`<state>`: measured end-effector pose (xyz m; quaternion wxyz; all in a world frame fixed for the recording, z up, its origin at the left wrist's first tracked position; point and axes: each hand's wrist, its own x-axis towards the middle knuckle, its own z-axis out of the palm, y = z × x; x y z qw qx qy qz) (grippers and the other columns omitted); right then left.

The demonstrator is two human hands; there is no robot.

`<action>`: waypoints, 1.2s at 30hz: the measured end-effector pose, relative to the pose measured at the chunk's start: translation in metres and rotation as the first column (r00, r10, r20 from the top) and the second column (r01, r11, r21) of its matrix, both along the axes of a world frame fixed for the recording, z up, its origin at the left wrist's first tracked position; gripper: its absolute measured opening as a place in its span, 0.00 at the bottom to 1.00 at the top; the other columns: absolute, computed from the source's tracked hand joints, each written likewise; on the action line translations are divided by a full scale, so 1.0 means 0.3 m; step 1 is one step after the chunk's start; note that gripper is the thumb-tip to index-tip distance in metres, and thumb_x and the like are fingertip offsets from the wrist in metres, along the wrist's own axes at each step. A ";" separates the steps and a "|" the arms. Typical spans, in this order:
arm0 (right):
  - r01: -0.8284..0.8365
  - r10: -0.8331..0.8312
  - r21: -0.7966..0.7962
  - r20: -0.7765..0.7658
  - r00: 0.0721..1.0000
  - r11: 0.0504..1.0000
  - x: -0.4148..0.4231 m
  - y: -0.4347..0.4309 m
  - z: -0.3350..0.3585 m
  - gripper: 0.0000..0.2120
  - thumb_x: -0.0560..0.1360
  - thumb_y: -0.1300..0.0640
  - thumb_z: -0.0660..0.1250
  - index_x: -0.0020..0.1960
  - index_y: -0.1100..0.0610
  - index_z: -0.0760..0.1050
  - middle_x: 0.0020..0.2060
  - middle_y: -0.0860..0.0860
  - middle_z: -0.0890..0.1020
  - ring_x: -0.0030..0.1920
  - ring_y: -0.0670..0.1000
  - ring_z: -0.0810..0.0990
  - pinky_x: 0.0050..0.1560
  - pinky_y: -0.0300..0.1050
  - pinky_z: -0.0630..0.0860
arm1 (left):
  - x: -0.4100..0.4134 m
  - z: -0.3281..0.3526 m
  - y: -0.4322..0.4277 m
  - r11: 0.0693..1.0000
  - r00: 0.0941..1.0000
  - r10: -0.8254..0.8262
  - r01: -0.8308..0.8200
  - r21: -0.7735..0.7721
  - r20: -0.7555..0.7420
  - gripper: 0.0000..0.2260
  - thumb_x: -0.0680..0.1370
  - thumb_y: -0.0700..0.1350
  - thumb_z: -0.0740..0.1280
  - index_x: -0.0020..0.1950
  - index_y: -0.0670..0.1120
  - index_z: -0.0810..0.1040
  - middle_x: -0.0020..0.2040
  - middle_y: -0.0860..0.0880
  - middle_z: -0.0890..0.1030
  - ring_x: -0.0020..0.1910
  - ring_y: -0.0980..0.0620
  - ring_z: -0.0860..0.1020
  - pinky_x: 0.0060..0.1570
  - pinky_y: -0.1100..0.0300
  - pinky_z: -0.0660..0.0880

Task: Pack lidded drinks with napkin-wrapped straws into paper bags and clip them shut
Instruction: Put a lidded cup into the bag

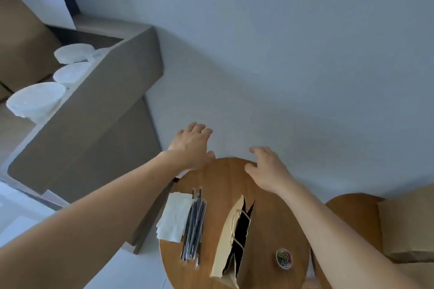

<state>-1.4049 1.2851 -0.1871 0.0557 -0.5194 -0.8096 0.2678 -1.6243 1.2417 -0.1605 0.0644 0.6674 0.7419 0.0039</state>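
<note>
We held our left hand [191, 145] and right hand [267, 169] beyond the open paper bag [226, 237], fingers [199, 127] apart and empty, probably reaching toward the lidded drinks [37, 101] standing far left of the bag.

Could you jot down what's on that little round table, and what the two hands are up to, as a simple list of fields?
surface: round wooden table
napkins: white stack, left side of the table
straws: dark bundle lying beside the napkins
paper bag: mid-table, mouth open
clips: coloured, in a small round tub, right of the bag
left hand: open, holds nothing, reaching past the far edge
right hand: open, holds nothing, over the far edge
lidded containers: three, white, off to the left
</note>
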 end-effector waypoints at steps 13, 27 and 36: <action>-0.277 0.299 0.333 -0.015 0.954 0.901 -0.686 0.105 0.479 0.28 0.77 0.49 0.65 0.74 0.56 0.65 0.71 0.55 0.68 0.71 0.57 0.66 0.70 0.50 0.65 | -0.579 0.471 -0.151 0.896 0.951 0.308 -0.304 0.324 0.039 0.30 0.74 0.56 0.65 0.75 0.51 0.64 0.75 0.50 0.65 0.75 0.48 0.59 0.68 0.48 0.64; -0.423 0.423 0.373 0.085 0.902 0.826 -1.624 0.148 0.651 0.31 0.73 0.42 0.65 0.73 0.53 0.66 0.70 0.51 0.71 0.67 0.53 0.72 0.62 0.50 0.70 | -1.331 0.503 -0.259 0.831 0.881 0.458 -0.472 0.293 0.121 0.29 0.76 0.56 0.64 0.76 0.50 0.63 0.75 0.50 0.65 0.75 0.47 0.59 0.66 0.49 0.66; -0.491 0.429 0.146 0.318 0.845 0.859 -1.916 0.230 0.555 0.57 0.54 0.28 0.71 0.76 0.49 0.58 0.71 0.50 0.70 0.66 0.55 0.73 0.58 0.52 0.73 | -1.509 0.427 -0.288 0.852 0.890 0.416 -0.453 0.263 0.185 0.29 0.77 0.55 0.64 0.76 0.50 0.62 0.74 0.50 0.65 0.74 0.48 0.59 0.64 0.51 0.66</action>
